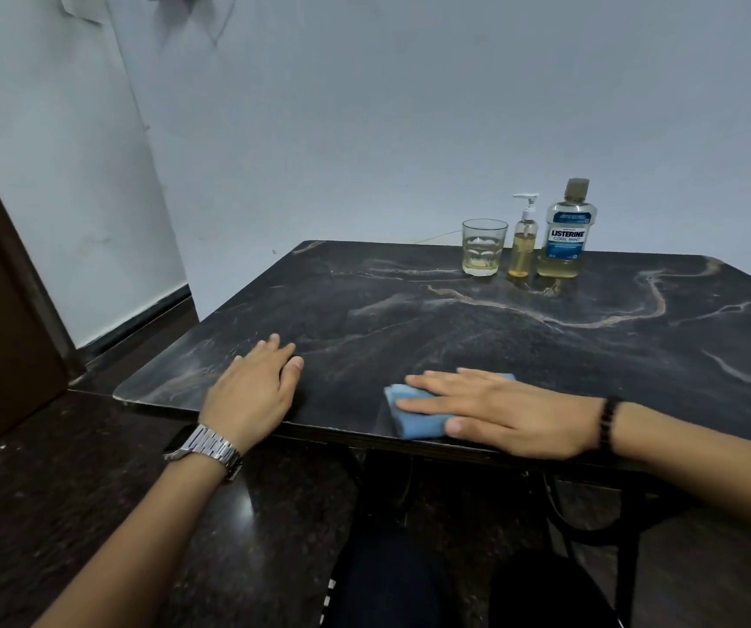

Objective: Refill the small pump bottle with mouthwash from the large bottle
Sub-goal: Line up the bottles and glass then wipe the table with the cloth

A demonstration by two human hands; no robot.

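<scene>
Both hands lie flat near the table's front edge: my left hand [253, 383] bare on the marble-look table [546, 355], my right hand [500, 412] pressing a folded blue cloth [403, 412]. Far back, well apart from me, stand the small pump bottle [523, 244] and Listerine bottle [566, 233], both capped, beside a glass tumbler [484, 252]. Pouring looks unstarted; next I reach back and unscrew the pump.

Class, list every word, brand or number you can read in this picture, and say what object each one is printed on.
"LISTERINE": on the blue label of the large mouthwash bottle.
"COOL MINT": same label, just below the brand.
The label's other small print is too blurred to read.
The pump bottle and glass show no text.
</scene>
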